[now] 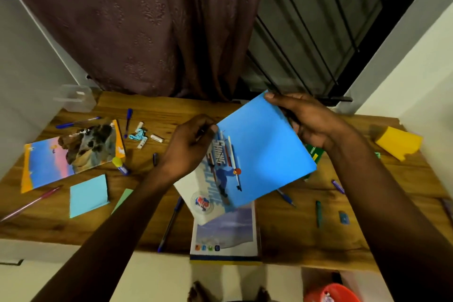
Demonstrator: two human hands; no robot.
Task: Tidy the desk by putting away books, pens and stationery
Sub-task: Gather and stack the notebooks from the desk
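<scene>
Both hands hold a bright blue sheet tilted above the middle of the wooden desk. My left hand pinches its left edge and my right hand grips its upper right edge. Under the sheet lies a white notebook with a skier picture, which rests on another book at the desk's front edge. A green book peeks out beneath my right wrist. Further left lies a colourful notebook.
Pens lie scattered: blue ones and a pink one. A light blue sticky pad, a glue stick, erasers and a clear plastic box sit left. A yellow holder stands far right.
</scene>
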